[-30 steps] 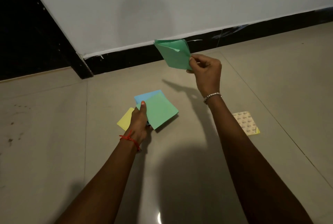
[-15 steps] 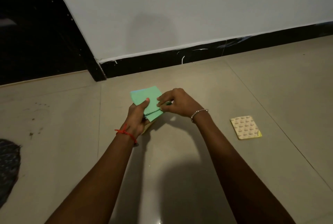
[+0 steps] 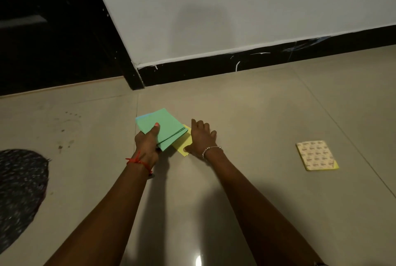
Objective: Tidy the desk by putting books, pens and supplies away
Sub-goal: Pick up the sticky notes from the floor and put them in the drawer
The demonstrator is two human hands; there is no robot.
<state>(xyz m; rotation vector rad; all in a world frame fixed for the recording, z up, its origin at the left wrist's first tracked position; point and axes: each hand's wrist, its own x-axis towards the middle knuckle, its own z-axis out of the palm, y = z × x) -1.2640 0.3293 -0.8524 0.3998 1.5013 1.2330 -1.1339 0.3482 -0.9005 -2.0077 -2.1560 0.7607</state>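
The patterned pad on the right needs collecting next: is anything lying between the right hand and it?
Nothing visible. The right hand rests flat at the yellow sheet's edge, and only bare floor tile lies between it and the patterned pad. The left hand, gripping the green stack, is on the other side.

One green stack (image 3: 165, 124) at the left hand (image 3: 147, 144), one yellow sheet (image 3: 181, 144) at the right hand (image 3: 201, 139), one patterned pad (image 3: 316, 155) beyond it.

- Beige tiled floor (image 3: 267, 128) across the lower frame, with dark smudges (image 3: 62, 130) at nine o'clock.
- White wall (image 3: 214, 8) at twelve o'clock, black skirting (image 3: 246, 66) along its foot.
- Dark speckled fabric (image 3: 19, 190) at eight o'clock.
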